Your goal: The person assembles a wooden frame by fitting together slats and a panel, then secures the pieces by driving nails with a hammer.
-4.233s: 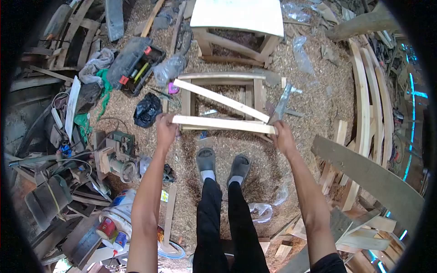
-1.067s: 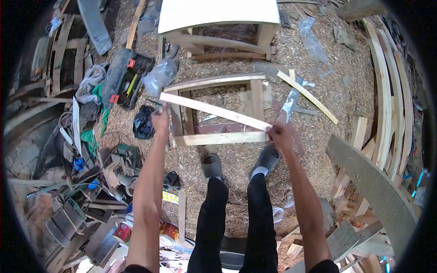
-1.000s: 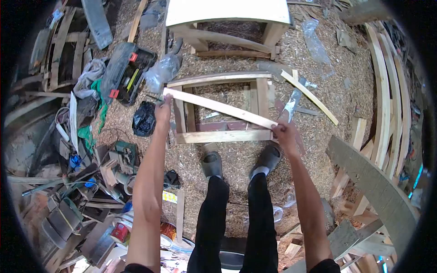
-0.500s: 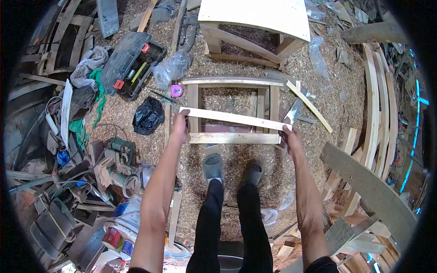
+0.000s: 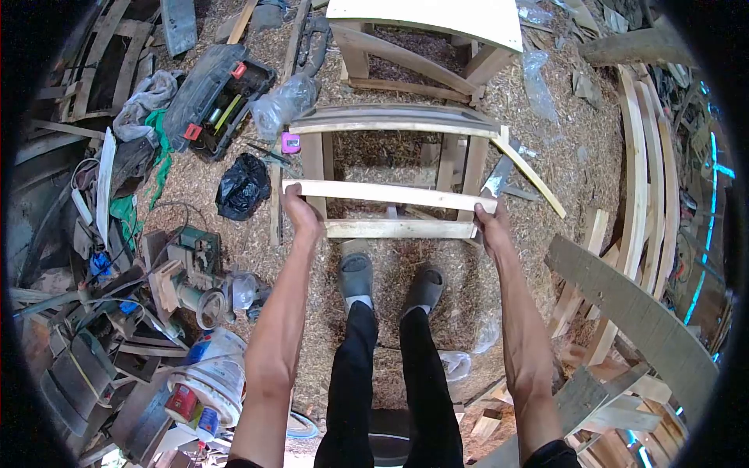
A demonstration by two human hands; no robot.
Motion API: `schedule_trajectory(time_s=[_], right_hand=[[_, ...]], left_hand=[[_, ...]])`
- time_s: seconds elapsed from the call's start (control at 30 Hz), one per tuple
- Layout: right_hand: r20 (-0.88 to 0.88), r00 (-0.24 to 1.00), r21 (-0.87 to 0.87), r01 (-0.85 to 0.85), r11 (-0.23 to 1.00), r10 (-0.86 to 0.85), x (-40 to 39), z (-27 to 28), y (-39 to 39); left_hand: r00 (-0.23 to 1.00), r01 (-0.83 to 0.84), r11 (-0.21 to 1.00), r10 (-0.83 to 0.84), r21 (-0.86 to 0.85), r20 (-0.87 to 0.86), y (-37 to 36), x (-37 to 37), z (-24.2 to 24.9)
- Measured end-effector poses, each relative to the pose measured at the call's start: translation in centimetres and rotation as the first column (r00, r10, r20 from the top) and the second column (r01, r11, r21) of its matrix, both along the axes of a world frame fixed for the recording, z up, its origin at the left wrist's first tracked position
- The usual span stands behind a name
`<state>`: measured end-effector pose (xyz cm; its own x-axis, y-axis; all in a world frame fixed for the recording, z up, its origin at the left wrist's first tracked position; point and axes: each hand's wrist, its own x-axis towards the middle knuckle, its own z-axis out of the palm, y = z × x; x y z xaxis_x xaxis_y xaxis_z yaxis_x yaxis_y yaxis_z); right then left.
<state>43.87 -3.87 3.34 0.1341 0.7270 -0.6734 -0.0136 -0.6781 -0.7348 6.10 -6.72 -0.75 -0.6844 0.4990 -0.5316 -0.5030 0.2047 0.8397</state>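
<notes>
A pale wooden strip (image 5: 386,193) spans between my two hands, crossing over a wooden frame (image 5: 398,229) in front of my feet. My left hand (image 5: 303,217) is closed on the strip's left end, thumb on top. At the other end, my right hand (image 5: 492,226) grips the same strip, beside the frame's right side. The frame's far rail (image 5: 394,125) lies beyond the strip, with its side pieces running toward me. A handsaw (image 5: 497,178) and a thin wood strip (image 5: 538,185) lie right of the frame. A pink tape measure (image 5: 290,143) sits at its far left corner.
An open black toolbox (image 5: 221,101), a black plastic bag (image 5: 243,187) and a green machine (image 5: 193,253) are on the left. A wooden piece with a white top (image 5: 429,19) stands ahead. Long boards (image 5: 636,187) lean at right, near a grey curved board (image 5: 624,312). Wood shavings cover the floor.
Both hands have shifted left with the strip, which now lies more level. The frame's far rail appears wider and nearer. The whole view has moved slightly.
</notes>
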Motion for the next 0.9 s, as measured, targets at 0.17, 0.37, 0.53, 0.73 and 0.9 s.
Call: schedule_trajectory(time_s=[0.17,0.37,0.53,0.73,0.9], right_hand=[[0.187,0.979,-0.065,-0.071,0.995,0.082,-0.2,-2.3,0.8],[-0.008,1.0,-0.04,-0.016,0.999,0.016,1.1,-4.7,1.8],[0.064,0.998,-0.096,-0.014,0.995,0.02,0.4,-0.4,2.7],[0.158,0.987,0.01,-0.01,1.0,0.008,-0.6,0.0,5.3],[0.159,0.981,0.2,0.074,0.977,-0.107,-1.5,-0.3,9.7]], left_hand=[[0.981,0.188,0.974,-0.18,-0.124,0.076,1.6,-0.7,0.9],[0.961,0.276,0.943,-0.274,-0.188,0.034,0.2,-1.9,-1.1],[0.972,0.23,0.933,-0.232,-0.277,0.024,-1.1,-1.4,1.5],[0.943,0.333,0.939,-0.331,-0.092,0.036,0.6,-3.0,3.2],[0.931,0.36,0.931,-0.362,-0.052,-0.035,5.7,-6.3,1.9]])
